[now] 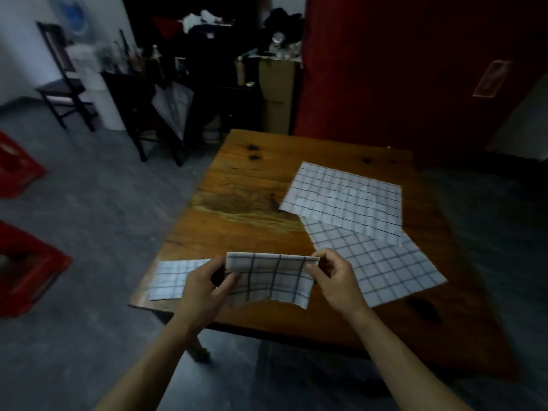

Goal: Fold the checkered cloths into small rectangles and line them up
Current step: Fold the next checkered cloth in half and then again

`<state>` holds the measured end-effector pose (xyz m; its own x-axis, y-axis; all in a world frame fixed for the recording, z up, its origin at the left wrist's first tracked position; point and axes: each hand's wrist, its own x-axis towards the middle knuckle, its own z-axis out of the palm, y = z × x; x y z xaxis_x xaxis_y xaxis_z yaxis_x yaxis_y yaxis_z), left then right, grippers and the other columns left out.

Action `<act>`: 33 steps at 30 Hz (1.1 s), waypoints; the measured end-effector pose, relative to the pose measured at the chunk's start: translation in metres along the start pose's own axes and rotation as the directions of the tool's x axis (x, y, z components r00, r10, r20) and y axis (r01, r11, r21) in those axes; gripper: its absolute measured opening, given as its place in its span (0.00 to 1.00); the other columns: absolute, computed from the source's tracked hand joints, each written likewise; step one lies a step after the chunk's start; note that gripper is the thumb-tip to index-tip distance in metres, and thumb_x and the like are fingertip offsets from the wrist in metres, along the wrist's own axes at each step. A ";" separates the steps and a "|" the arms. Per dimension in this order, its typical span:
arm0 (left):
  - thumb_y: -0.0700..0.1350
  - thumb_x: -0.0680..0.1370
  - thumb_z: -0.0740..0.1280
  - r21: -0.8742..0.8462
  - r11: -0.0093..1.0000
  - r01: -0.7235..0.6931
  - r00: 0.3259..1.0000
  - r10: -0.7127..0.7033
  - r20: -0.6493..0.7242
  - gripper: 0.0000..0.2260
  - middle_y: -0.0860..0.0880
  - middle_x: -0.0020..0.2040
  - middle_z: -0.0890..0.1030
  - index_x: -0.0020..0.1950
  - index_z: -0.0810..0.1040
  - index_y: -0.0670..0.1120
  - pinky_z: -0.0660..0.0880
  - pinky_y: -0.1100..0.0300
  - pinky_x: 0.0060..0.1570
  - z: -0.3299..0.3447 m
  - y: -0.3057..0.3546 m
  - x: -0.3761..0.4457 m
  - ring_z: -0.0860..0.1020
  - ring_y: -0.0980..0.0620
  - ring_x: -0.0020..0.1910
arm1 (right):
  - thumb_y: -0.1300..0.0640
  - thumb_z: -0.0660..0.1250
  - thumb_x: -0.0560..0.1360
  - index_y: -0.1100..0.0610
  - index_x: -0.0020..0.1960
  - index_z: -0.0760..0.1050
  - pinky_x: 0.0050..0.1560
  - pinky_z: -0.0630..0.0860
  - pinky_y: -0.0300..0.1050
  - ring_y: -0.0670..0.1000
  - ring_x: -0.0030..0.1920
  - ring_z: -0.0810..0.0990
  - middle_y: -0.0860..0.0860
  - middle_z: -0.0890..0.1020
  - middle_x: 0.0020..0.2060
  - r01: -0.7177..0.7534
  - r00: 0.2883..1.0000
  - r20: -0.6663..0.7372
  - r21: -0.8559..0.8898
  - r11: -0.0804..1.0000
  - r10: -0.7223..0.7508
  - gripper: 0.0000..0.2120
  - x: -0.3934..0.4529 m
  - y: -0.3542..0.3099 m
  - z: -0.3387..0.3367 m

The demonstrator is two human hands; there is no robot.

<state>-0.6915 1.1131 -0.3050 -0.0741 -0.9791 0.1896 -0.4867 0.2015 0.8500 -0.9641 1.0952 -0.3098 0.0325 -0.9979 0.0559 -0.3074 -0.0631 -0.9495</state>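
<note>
I hold a folded white cloth with dark checks point(271, 278) above the near part of the wooden table point(237, 203). My left hand point(204, 287) pinches its left end and my right hand point(332, 277) pinches its upper right corner. A small folded checkered cloth point(169, 280) lies flat at the table's near left corner, partly behind my left hand. Two unfolded checkered cloths lie to the right: one point(385, 268) spread near my right hand, the other point(347, 200) farther back and overlapping it.
Red crates point(26, 271) stand on the grey floor at the left. Dark chairs point(154, 120), a cardboard box point(277, 96) and clutter fill the back of the room. A red wall point(400, 69) rises behind the table.
</note>
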 end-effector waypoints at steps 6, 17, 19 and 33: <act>0.44 0.76 0.70 0.054 0.996 0.068 0.995 -0.063 -0.080 0.04 0.56 0.39 0.80 0.44 0.78 0.54 0.76 0.57 0.38 -0.084 -0.070 -0.013 0.79 0.55 0.39 | 0.54 0.68 0.77 0.49 0.45 0.75 0.41 0.78 0.51 0.51 0.41 0.80 0.50 0.80 0.39 0.009 0.994 0.105 -0.097 0.995 0.001 0.03 0.009 -0.025 0.105; 0.40 0.80 0.66 -0.150 0.944 0.295 0.955 -0.298 0.000 0.07 0.56 0.47 0.84 0.52 0.81 0.51 0.79 0.58 0.46 -0.119 -0.127 0.025 0.82 0.57 0.47 | 0.54 0.69 0.77 0.48 0.46 0.77 0.45 0.79 0.52 0.52 0.43 0.82 0.51 0.82 0.41 -0.119 0.983 0.128 -0.082 0.990 0.129 0.02 0.068 -0.019 0.165; 0.40 0.79 0.66 -0.101 0.944 0.314 0.947 -0.318 -0.032 0.06 0.52 0.44 0.84 0.49 0.81 0.50 0.78 0.58 0.44 -0.120 -0.134 0.039 0.81 0.57 0.44 | 0.56 0.68 0.77 0.50 0.47 0.77 0.45 0.79 0.52 0.53 0.44 0.81 0.52 0.81 0.41 -0.137 0.975 0.166 -0.081 0.987 0.149 0.02 0.088 -0.014 0.171; 0.41 0.79 0.66 0.159 0.921 0.355 0.933 -0.360 0.004 0.09 0.51 0.38 0.82 0.41 0.79 0.52 0.73 0.63 0.37 -0.128 -0.179 0.159 0.79 0.59 0.37 | 0.61 0.69 0.76 0.50 0.48 0.76 0.47 0.80 0.54 0.53 0.45 0.81 0.52 0.80 0.43 -0.340 0.934 0.083 -0.103 0.935 0.349 0.06 0.198 0.020 0.210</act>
<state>-0.5042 0.9255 -0.3644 0.1031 -0.9860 -0.1312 -0.6133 -0.1669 0.7720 -0.7644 0.8990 -0.3829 0.0017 -0.9525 -0.3046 -0.3965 0.2789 -0.8746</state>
